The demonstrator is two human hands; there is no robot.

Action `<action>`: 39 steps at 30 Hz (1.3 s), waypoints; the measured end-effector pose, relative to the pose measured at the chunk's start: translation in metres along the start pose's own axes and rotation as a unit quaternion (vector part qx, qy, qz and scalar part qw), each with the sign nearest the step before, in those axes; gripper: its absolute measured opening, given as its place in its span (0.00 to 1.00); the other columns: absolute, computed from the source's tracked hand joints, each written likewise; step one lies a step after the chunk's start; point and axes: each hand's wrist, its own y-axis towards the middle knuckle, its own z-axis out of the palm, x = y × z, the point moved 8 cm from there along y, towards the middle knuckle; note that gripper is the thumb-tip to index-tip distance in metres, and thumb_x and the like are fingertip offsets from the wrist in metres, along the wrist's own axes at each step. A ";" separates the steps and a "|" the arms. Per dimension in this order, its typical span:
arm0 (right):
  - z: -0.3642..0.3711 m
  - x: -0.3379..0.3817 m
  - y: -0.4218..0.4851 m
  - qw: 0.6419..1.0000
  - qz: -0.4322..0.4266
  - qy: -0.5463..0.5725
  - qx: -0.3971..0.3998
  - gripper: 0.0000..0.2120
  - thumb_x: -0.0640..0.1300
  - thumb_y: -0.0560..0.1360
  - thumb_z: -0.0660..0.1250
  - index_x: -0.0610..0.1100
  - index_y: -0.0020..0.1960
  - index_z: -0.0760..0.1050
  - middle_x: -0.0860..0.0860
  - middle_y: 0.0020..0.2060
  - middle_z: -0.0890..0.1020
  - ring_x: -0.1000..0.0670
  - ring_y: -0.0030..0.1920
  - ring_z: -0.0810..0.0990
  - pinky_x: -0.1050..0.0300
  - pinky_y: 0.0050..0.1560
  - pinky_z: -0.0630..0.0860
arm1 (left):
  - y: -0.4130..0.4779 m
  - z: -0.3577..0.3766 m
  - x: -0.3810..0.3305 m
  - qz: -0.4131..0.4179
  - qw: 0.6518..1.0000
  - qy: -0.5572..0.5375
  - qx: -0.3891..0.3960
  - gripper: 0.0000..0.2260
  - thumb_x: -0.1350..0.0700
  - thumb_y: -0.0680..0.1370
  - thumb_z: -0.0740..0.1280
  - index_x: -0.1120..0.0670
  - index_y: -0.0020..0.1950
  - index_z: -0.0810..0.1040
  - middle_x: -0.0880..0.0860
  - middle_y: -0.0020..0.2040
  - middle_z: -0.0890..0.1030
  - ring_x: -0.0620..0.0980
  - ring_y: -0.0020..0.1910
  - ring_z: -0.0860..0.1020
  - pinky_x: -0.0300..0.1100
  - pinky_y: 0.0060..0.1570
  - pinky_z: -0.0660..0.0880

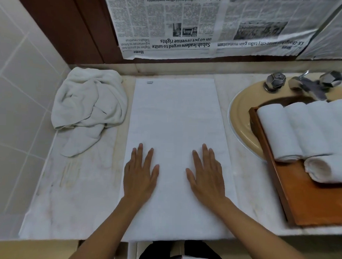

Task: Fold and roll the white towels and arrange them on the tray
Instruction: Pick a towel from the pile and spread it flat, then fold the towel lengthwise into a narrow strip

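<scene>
My left hand [140,173] and right hand [206,174] press flat, fingers straight and slightly spread, on the folded towel [176,114] near the worktop's [77,184] front edge.

The flat towel [176,120] is white cloth, matt, with a fine soft nap; left of it the crumpled towel [89,103] is the same matt cloth, heavily creased; right of it the rolled towels [302,130] are matt cloth on a tray [315,204] of smooth, glossy orange-brown wood; the counter [76,194] under it is pale veined stone, faintly stained; beyond it hangs thin matt newsprint [189,23]; the taps [275,81] at its far right are shiny faceted metal
</scene>
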 end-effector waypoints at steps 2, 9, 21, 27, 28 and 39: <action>-0.002 -0.015 0.011 1.000 0.015 -0.009 -0.003 0.33 0.62 0.79 0.41 0.49 0.81 0.48 0.47 0.80 0.41 0.46 0.79 0.40 0.50 0.76 0.47 | 0.002 -0.001 0.004 0.004 1.000 0.015 -0.008 0.29 0.38 0.81 0.45 0.47 0.80 0.53 0.49 0.81 0.46 0.50 0.79 0.46 0.49 0.73 0.56; 0.002 -0.038 -0.017 0.999 0.036 0.005 -0.011 0.32 0.62 0.80 0.44 0.52 0.81 0.49 0.50 0.80 0.45 0.50 0.79 0.40 0.53 0.76 0.46 | -0.027 0.001 0.015 -0.020 1.000 0.012 -0.020 0.29 0.37 0.80 0.44 0.44 0.80 0.51 0.46 0.81 0.45 0.47 0.79 0.42 0.49 0.75 0.53; -0.052 -0.060 0.054 0.982 0.044 0.156 -0.095 0.13 0.40 0.72 0.71 0.40 0.57 0.78 0.45 0.53 0.77 0.42 0.55 0.74 0.50 0.53 0.71 | -0.004 -0.012 -0.055 -0.037 0.978 -0.198 -0.063 0.14 0.54 0.75 0.67 0.50 0.61 0.78 0.48 0.66 0.73 0.49 0.66 0.70 0.43 0.61 0.62; -0.082 -0.081 0.152 0.973 0.064 0.211 -0.065 0.15 0.42 0.77 0.65 0.39 0.63 0.74 0.43 0.59 0.75 0.44 0.60 0.72 0.53 0.56 0.70 | 0.023 0.007 -0.171 0.052 0.962 -0.263 0.044 0.14 0.45 0.77 0.59 0.48 0.56 0.78 0.41 0.51 0.78 0.38 0.52 0.74 0.32 0.52 0.71; -0.086 -0.083 0.168 0.970 0.074 0.224 -0.057 0.16 0.42 0.77 0.65 0.38 0.63 0.74 0.44 0.59 0.74 0.44 0.59 0.73 0.54 0.54 0.70 | 0.028 0.014 -0.184 0.045 0.960 -0.269 0.060 0.12 0.46 0.78 0.60 0.48 0.55 0.78 0.42 0.51 0.78 0.39 0.51 0.75 0.34 0.52 0.72; -0.100 -0.091 0.263 0.961 0.165 0.223 -0.021 0.11 0.33 0.71 0.61 0.42 0.33 0.62 0.42 0.44 0.73 0.44 0.38 0.73 0.59 0.29 0.62 | 0.063 0.036 -0.236 -0.101 0.984 -0.145 0.033 0.18 0.38 0.79 0.60 0.52 0.55 0.73 0.50 0.49 0.77 0.49 0.46 0.77 0.42 0.41 0.72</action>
